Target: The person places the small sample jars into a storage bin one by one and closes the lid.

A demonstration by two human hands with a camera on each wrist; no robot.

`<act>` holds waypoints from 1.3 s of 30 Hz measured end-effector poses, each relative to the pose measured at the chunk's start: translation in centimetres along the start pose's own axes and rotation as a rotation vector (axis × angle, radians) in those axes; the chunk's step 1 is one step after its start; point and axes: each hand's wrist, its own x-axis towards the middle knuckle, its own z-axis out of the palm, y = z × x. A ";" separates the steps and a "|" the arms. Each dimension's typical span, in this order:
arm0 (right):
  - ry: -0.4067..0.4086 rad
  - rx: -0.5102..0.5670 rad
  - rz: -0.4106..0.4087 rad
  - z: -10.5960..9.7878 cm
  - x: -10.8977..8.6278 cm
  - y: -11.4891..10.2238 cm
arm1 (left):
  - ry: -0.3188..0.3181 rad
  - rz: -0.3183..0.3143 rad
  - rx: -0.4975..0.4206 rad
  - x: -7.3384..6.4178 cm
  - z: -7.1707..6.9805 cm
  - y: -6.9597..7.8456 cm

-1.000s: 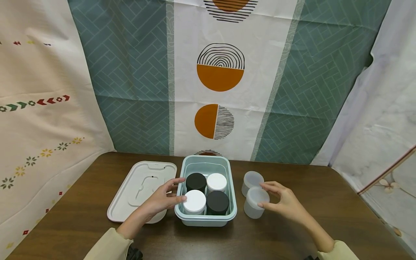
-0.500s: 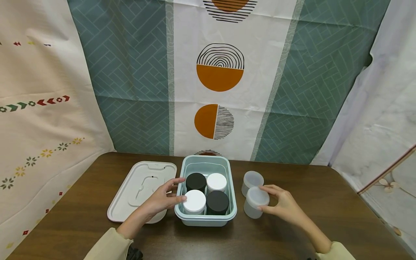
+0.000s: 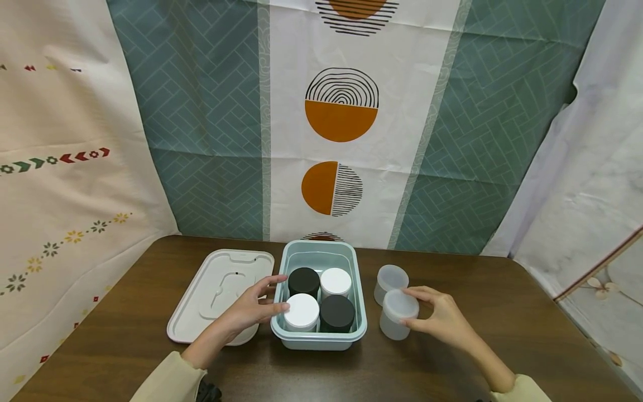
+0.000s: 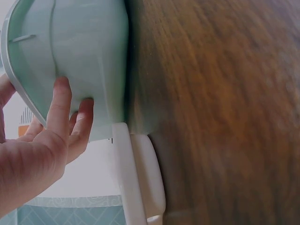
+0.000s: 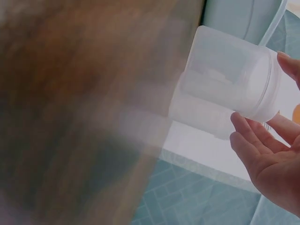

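Note:
A light blue tub (image 3: 320,336) stands mid-table with two white-lidded jars, a front one (image 3: 301,310) and a back one (image 3: 335,280), and two black-lidded jars, front (image 3: 337,312) and back (image 3: 303,280). My left hand (image 3: 243,310) holds the tub's left rim, fingertips (image 4: 61,86) against its outer wall. The thumb reaches over the rim beside the front white lid. To the tub's right, my right hand (image 3: 444,321) pinches a translucent lidded jar (image 5: 225,70) between thumb and fingers near its lid. A second translucent jar (image 3: 390,281) stands right behind it.
A white lid (image 3: 221,296) lies flat on the table left of the tub, partly behind my left hand. The brown wooden table (image 3: 321,377) ends at a patterned curtain (image 3: 211,195) at the back.
My right hand has closed in on the front translucent jar, and the jar has shifted very slightly to the right. My left hand and the tub have stayed put.

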 end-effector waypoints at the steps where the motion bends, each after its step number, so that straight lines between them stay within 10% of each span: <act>1: -0.001 0.011 0.000 -0.2 0.0 -0.2 | -0.001 0.001 -0.002 0.0 0.0 0.0; 18: 0.032 0.152 -0.037 -3.1 3.8 -3.1 | 0.013 -0.007 0.023 0.0 -0.1 0.1; 39: 0.036 0.224 0.056 0.3 11.0 -4.7 | 0.004 -0.002 0.022 0.0 0.0 0.1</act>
